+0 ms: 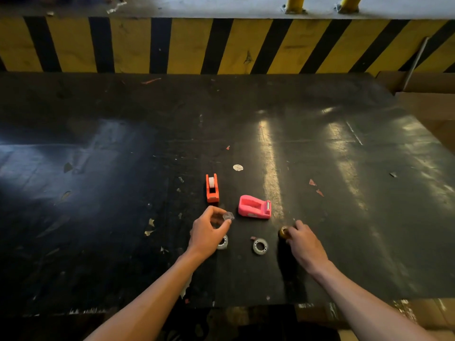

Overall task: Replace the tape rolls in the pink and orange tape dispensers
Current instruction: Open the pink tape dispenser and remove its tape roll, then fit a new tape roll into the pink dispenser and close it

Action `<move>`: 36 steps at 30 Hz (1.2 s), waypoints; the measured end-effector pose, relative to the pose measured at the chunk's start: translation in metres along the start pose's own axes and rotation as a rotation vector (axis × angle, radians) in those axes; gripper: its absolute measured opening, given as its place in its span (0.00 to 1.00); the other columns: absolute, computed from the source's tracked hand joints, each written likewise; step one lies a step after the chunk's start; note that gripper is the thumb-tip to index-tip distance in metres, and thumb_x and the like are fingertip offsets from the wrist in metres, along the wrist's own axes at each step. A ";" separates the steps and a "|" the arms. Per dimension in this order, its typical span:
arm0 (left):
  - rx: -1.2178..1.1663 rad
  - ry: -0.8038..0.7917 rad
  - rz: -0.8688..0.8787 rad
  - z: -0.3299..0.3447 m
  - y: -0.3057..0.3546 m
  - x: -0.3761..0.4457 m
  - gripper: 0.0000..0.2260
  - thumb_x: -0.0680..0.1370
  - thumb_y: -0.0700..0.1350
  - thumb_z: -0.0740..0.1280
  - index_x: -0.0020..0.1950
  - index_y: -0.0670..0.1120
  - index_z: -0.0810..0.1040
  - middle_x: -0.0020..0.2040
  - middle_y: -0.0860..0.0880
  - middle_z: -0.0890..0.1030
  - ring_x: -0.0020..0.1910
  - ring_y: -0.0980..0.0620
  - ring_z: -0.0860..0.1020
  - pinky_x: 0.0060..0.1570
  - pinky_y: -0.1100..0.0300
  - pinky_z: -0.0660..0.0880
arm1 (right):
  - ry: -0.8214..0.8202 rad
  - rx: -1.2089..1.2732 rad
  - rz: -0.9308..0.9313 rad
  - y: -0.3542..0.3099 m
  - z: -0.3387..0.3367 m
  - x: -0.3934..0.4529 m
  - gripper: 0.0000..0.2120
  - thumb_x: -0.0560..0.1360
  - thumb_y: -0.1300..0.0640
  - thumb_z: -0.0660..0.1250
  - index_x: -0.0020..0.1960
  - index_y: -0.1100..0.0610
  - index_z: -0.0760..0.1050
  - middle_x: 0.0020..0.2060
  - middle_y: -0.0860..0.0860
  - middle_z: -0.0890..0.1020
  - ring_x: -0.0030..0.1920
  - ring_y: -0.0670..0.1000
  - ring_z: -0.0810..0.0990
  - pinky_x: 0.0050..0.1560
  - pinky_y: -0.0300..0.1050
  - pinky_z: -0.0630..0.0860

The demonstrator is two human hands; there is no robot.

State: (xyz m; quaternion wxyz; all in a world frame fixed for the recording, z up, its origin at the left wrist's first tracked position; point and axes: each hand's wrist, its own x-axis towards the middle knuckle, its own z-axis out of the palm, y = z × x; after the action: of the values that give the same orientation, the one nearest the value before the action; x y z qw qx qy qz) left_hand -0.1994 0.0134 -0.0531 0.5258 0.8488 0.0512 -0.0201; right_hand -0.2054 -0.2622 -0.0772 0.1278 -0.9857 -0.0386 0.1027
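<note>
An orange tape dispenser (212,188) with a white roll in it stands on the black table. To its right lies the pink tape dispenser (254,207), its roll slot showing no roll. My left hand (209,232) pinches a small clear tape roll (228,216) just left of the pink dispenser. Half hidden under that hand lies a clear tape roll (223,242). Another clear tape roll (260,246) lies flat between my hands. My right hand (304,244) has its fingers on a brown tape roll (283,232) that rests on the table.
The black table (123,193) is scratched and dotted with paper scraps and a white sticker (237,167). A yellow-and-black striped barrier (221,45) runs along its far edge. Cardboard boxes (430,107) stand at the right.
</note>
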 end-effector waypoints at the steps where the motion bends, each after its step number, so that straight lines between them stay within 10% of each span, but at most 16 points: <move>1: -0.006 -0.008 -0.014 0.001 0.000 -0.002 0.10 0.77 0.44 0.74 0.56 0.52 0.79 0.49 0.55 0.84 0.48 0.60 0.82 0.51 0.56 0.82 | -0.016 -0.009 -0.007 0.002 0.001 -0.002 0.06 0.77 0.58 0.66 0.52 0.59 0.79 0.51 0.53 0.75 0.53 0.56 0.76 0.51 0.51 0.77; 8: 0.032 -0.071 -0.065 0.005 0.000 -0.006 0.13 0.78 0.45 0.72 0.62 0.53 0.79 0.52 0.55 0.83 0.53 0.58 0.82 0.62 0.46 0.78 | 0.188 0.240 0.037 -0.021 -0.003 -0.007 0.08 0.78 0.52 0.66 0.54 0.55 0.77 0.50 0.53 0.79 0.49 0.53 0.79 0.47 0.43 0.74; 18: -0.045 -0.084 -0.130 0.000 0.002 -0.012 0.10 0.78 0.46 0.72 0.59 0.52 0.80 0.50 0.55 0.84 0.51 0.59 0.82 0.56 0.56 0.80 | -0.190 0.260 0.192 -0.071 0.028 0.003 0.24 0.74 0.46 0.71 0.65 0.55 0.71 0.60 0.55 0.73 0.58 0.57 0.78 0.54 0.48 0.75; 26: -0.200 -0.103 -0.235 -0.012 0.007 -0.012 0.10 0.78 0.46 0.72 0.59 0.51 0.82 0.53 0.52 0.84 0.54 0.56 0.82 0.53 0.61 0.79 | -0.366 1.459 0.181 -0.078 -0.008 0.016 0.20 0.71 0.66 0.75 0.61 0.54 0.79 0.59 0.59 0.80 0.58 0.56 0.80 0.56 0.50 0.81; 36: -0.073 -0.046 -0.099 -0.005 0.022 -0.010 0.09 0.75 0.47 0.76 0.55 0.54 0.83 0.48 0.57 0.85 0.49 0.61 0.83 0.56 0.50 0.81 | -0.371 1.703 0.064 -0.096 -0.026 0.013 0.25 0.68 0.64 0.76 0.63 0.61 0.76 0.60 0.61 0.82 0.61 0.59 0.81 0.58 0.49 0.81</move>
State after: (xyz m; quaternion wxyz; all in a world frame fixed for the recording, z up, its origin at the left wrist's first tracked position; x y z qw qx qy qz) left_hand -0.2072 0.0076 -0.0301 0.5558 0.8248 0.0816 -0.0638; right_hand -0.1922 -0.1745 -0.0305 0.8099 -0.5229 0.0589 0.2591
